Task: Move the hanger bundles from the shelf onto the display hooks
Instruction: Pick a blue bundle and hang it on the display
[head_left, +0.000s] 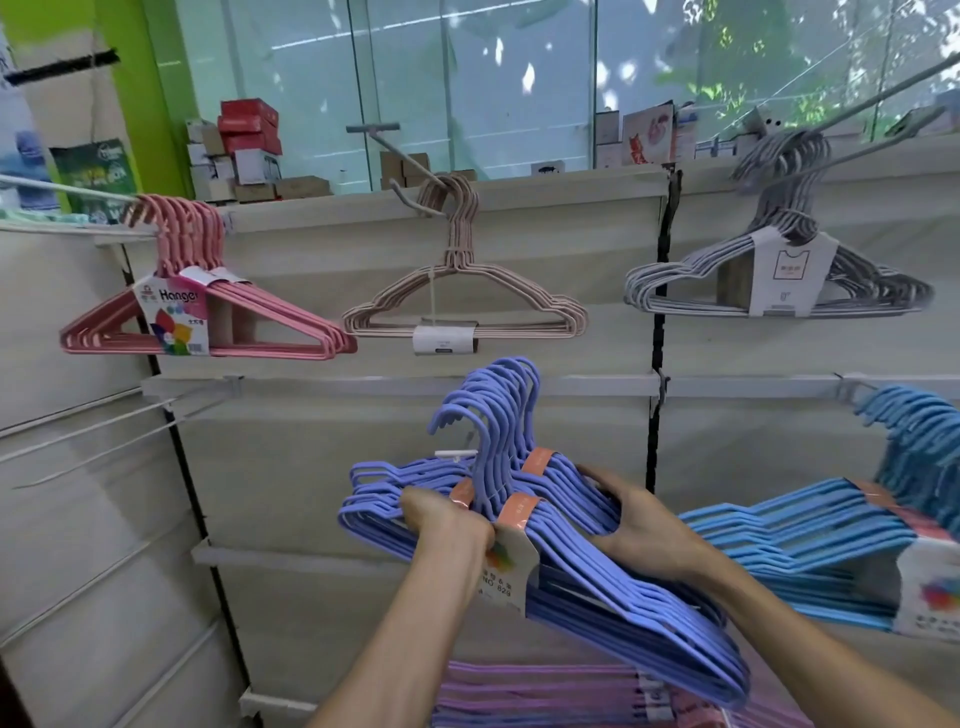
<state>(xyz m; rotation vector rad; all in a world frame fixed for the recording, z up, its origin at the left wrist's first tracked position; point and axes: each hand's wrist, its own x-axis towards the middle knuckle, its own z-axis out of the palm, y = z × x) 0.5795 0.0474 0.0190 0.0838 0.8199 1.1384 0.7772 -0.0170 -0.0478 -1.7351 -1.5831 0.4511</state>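
A: Grip status?
B: Left hand (447, 525) is clamping the periwinkle hanger bundle (571, 545) left of its necks; right hand (639, 525) is curling round the right shoulder. Looks like that's steadying it for threading.
A: Orientation?
B: Hooks are pointing up at the white display hook (456, 453), just beside its tip. Long axis is running left to lower right, tilted. Not hung yet; purple bundles (519, 691) are waiting below.

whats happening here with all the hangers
A person is stocking a shop display wall. Both hands, left hand and right hand, grip a purple-blue hanger bundle held up in front of the panel, not yet on a hook. Pink, beige and grey bundles already hang above, and a light blue bundle hangs at right.
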